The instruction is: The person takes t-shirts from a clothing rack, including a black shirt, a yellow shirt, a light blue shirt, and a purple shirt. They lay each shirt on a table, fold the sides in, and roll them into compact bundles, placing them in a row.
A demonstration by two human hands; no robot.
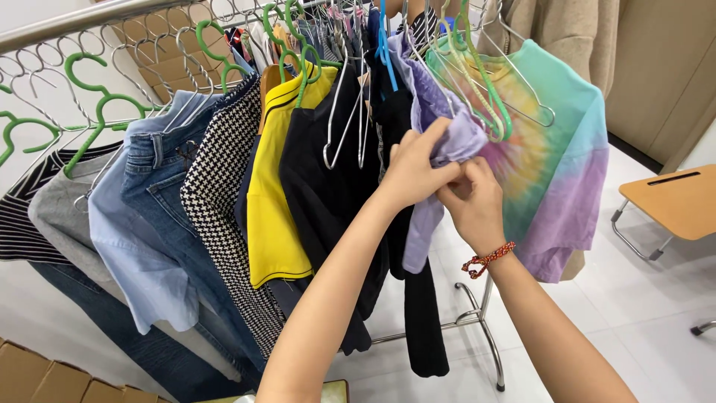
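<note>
Head view: left hand (414,170) and right hand (471,200) meet at lilac garment (440,149) hanging mid-rack, fingers of both closed, pinching its bunched fabric. Red-orange braided bracelet (488,259) on right wrist. Garment hangs from metal rail (82,21), between black top (328,172) and tie-dye shirt (556,157) on wire hanger (522,89). Further left: yellow shirt (274,201), houndstooth piece (224,201), jeans (160,201), green hangers (101,104). Wooden folding desk (675,198) at right on white floor (641,313); cardboard boxes (45,377) bottom left.

White tiled floor (641,313), wooden folding desk (675,200), beige panelled wall (660,75), cardboard boxes (45,377)
</note>
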